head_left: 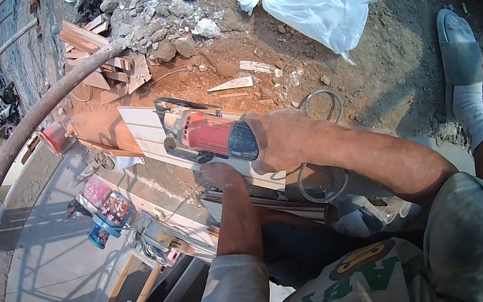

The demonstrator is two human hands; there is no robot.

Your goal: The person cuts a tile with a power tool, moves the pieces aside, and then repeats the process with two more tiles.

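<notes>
My right hand is wrapped round the black rear body of a red handheld power cutter. The cutter lies along a long pale strip of tile or board, its dark base frame flat on the surface. Close beside the cutter, my left hand is closed at the strip's near edge, with its fingertips partly hidden. A grey looped cable curves behind my right wrist. Under my forearms rests a stack of thin dark-edged strips. The cutter's blade is hidden.
Reddish offcuts lie piled beyond a curved pipe. A tied plastic bag lies on dusty ground. Tubs of small pieces stand on the left near a wooden frame. A sandalled foot is at right.
</notes>
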